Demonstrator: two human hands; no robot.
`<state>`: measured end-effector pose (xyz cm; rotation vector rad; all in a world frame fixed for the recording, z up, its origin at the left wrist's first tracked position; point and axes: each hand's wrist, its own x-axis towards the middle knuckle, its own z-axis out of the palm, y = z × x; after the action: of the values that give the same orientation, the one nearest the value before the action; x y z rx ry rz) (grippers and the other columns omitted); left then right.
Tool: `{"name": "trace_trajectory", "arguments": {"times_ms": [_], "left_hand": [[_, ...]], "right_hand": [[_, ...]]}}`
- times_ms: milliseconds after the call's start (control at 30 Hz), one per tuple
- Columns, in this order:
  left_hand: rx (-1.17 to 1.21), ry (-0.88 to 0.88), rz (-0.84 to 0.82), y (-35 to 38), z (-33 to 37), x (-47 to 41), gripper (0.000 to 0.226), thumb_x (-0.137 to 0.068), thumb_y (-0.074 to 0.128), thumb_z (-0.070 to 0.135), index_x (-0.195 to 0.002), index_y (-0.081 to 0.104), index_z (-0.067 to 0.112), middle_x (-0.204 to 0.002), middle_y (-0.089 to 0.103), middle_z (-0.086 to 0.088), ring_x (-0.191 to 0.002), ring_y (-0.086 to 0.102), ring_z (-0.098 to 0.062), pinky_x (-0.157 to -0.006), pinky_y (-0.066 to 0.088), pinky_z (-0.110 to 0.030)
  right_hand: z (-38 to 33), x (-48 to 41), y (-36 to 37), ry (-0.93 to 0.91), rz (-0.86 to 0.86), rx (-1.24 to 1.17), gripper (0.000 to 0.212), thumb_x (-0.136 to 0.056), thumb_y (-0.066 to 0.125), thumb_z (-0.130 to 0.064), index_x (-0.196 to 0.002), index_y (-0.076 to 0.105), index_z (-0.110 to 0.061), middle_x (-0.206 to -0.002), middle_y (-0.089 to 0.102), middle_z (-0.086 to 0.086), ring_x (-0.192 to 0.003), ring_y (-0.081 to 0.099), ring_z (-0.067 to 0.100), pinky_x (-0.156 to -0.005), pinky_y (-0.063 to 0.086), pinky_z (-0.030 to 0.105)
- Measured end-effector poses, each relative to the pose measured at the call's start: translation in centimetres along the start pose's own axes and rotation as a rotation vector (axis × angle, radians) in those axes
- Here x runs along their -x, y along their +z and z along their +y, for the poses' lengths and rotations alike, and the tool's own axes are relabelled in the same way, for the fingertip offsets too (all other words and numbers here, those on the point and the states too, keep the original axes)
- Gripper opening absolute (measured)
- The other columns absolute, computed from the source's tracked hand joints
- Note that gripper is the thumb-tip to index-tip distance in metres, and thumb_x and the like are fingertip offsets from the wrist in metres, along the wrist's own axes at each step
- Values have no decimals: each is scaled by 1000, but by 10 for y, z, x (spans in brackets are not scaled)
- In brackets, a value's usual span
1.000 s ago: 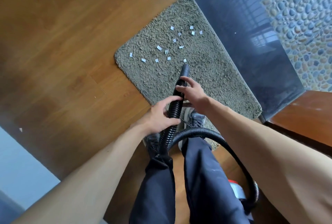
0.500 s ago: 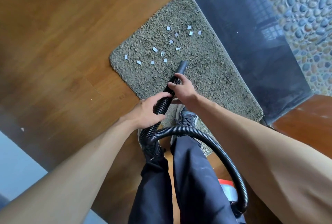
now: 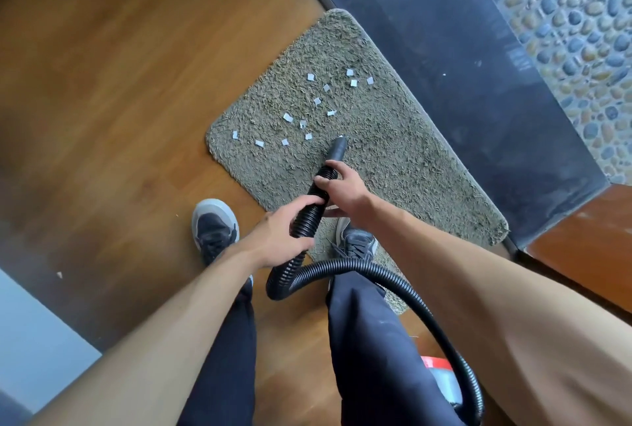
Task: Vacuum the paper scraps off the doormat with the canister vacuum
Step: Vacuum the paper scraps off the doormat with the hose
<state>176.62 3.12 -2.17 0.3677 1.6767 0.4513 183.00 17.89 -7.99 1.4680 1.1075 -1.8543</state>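
A shaggy grey-brown doormat [image 3: 393, 152] lies on the wooden floor with several small white paper scraps [image 3: 318, 101] scattered over its far left half. A black ribbed vacuum hose [image 3: 359, 268] loops past my legs. Its nozzle tip [image 3: 338, 148] touches the mat beside one scrap. My right hand [image 3: 342, 186] grips the hose just behind the nozzle. My left hand [image 3: 284, 230] holds the hose lower down. A bit of the red and white canister [image 3: 441, 374] shows behind my right leg.
Wooden floor [image 3: 119, 83] spreads to the left. A dark glossy threshold [image 3: 461, 66] and pebble tiles [image 3: 581, 32] border the mat on the right. My left shoe [image 3: 213, 230] is on the wood, my right shoe [image 3: 357, 241] on the mat's near edge. A pale surface [image 3: 30, 340] sits bottom left.
My view has shifted and my left foot has stepped out to the left. The nozzle has gone forward to the nearest scrap. Both hands keep their grip on the hose.
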Motion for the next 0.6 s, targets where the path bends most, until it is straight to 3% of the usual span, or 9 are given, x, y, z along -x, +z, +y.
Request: {"name": "trace_trajectory", "arguments": {"times_ms": [133, 300, 433, 600], "left_hand": [[-3, 16, -51, -5, -6, -3, 65, -88, 69, 15, -136, 40, 47, -120, 61, 2, -100, 54, -10, -71, 37, -14], [37, 22, -52, -14, -18, -2, 66, -86, 70, 16, -136, 40, 48, -125, 60, 3, -113, 54, -13, -93, 40, -29], [99, 21, -60, -21, -25, 0, 67, -87, 69, 14, -136, 40, 49, -127, 59, 3, -114, 54, -13, -97, 43, -32], [198, 7, -68, -27, -35, 4, 66, -86, 70, 12, -133, 42, 50, -118, 62, 3, -112, 59, -17, -100, 49, -47]], "right_hand": [[5, -5, 2, 13, 5, -15, 50, -97, 58, -15, -143, 40, -24, -122, 62, 17, -99, 68, 31, -67, 62, 43], [6, -8, 15, -28, 38, -40, 53, -96, 59, -13, -144, 40, -25, -123, 61, 15, -97, 69, 28, -63, 62, 42], [3, -10, 24, -56, 62, -28, 53, -96, 60, -13, -144, 41, -25, -121, 62, 13, -96, 69, 28, -68, 62, 46], [-5, -13, 42, -43, 72, 25, 52, -96, 59, -12, -143, 42, -27, -120, 63, 11, -94, 67, 22, -68, 61, 43]]}}
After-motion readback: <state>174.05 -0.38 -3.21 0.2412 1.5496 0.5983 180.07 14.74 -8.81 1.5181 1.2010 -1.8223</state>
